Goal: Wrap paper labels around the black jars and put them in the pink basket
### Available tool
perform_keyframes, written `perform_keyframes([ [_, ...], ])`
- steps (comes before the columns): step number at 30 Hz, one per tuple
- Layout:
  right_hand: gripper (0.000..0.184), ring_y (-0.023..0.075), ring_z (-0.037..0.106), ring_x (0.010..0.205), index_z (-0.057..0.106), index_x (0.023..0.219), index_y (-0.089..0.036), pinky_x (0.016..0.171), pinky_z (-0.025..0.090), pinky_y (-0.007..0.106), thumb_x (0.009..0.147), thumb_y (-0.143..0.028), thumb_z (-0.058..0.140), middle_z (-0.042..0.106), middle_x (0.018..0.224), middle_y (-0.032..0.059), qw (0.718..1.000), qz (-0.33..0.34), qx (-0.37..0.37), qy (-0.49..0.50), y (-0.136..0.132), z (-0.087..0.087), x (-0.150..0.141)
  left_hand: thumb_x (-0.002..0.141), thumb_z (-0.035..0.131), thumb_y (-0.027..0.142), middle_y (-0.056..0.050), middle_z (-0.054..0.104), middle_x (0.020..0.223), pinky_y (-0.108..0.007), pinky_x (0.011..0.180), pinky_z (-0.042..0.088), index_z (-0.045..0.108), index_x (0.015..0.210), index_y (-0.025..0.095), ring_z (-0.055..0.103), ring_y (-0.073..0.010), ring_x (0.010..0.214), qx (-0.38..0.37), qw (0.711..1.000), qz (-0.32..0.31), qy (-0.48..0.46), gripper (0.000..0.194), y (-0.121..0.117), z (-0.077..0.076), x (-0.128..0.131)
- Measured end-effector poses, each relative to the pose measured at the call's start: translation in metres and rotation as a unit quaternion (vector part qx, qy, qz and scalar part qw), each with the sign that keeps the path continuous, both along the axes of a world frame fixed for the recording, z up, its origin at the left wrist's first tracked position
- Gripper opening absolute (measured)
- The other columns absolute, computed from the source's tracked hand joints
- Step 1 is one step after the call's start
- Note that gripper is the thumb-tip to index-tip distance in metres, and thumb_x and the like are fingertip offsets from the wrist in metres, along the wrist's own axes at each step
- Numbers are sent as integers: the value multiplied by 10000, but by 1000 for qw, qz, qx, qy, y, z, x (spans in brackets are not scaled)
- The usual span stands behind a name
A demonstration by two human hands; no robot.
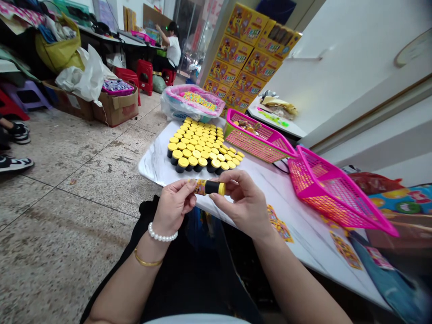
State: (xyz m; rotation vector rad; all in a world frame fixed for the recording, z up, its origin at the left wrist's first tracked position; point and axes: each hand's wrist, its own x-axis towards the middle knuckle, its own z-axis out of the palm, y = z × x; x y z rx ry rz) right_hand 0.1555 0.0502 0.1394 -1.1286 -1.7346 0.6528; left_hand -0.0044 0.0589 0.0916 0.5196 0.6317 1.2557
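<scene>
At the far left we saw a pair of shoes [15, 165] on the speckled floor [84, 202], then a purple stool [30, 94] and a yellow bag [60, 47]. Next came a cardboard box [114, 108] with a pink tray [121, 92] on it, red stools [145, 74], and, farther back, a seated person [173, 49] in a white top with one arm raised.

Nearer to us, our left hand [175, 200], with a pearl bracelet [162, 235] and a gold bangle [148, 262] on its arm, was closed on the printed end of a small bottle [212, 187]. We had this bottle lying sideways in the air just before the near edge of the white table [151, 159], its yellow lid [222, 189] to the right. Behind it, black jars [199, 144] with yellow lids stood packed together, with a basin [194, 101] of coloured bits beyond.

Our right hand [241, 202] was curved around the lid end, thumb beside it; we could not tell how firmly it gripped. Rightward we had stacked yellow boxes [243, 58], a pink basket [259, 135], printed cards [280, 225] and another pink basket [334, 189].
</scene>
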Motion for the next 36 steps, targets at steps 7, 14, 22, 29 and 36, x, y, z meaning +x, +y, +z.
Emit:
perform_keyframes([
  [7, 345, 193, 670, 902, 581, 909, -247, 809, 573, 331, 726, -382, 841, 639, 924, 31, 999, -11, 22, 26, -6, 2, 5, 662, 850, 446, 42, 518, 417, -153, 318, 200, 703, 728, 132, 360, -27, 319, 36, 998, -13, 54, 353, -6, 4, 4],
  [14, 331, 206, 715, 870, 650, 918, -240, 818, 598, 360, 706, -362, 874, 722, 940, 38, 994, 11, -56, 90, -19, 6, 26, 692, 833, 440, 34, 542, 441, -165, 317, 285, 677, 735, 141, 437, -62, 337, 47, 995, -51, 71, 341, -10, 0, 13],
  [22, 325, 212, 676, 872, 728, 949, -246, 806, 586, 370, 697, -386, 879, 705, 910, 44, 999, -14, 4, 39, -39, 1, 40, 639, 890, 282, -43, 708, 895, -217, 568, 522, 714, 1014, 154, 621, -108, 649, 146, 977, -136, 79, 433, -15, 1, 19],
  [29, 266, 213, 682, 951, 736, 1106, -293, 833, 576, 372, 842, -262, 750, 690, 1044, 69, 992, 23, 54, -111, -45, -1, 55, 620, 898, 269, -17, 688, 751, -214, 580, 510, 678, 825, 131, 607, -93, 599, 129, 972, -180, 73, 331, -20, -4, 32],
  [36, 229, 203, 709, 871, 746, 1042, -279, 781, 595, 348, 817, -252, 775, 722, 979, 61, 981, 34, 101, -163, -43, -3, 55, 706, 814, 516, -40, 685, 719, -204, 459, 478, 666, 964, 148, 629, -123, 533, 101, 961, -252, 57, 474, -15, -10, 28],
])
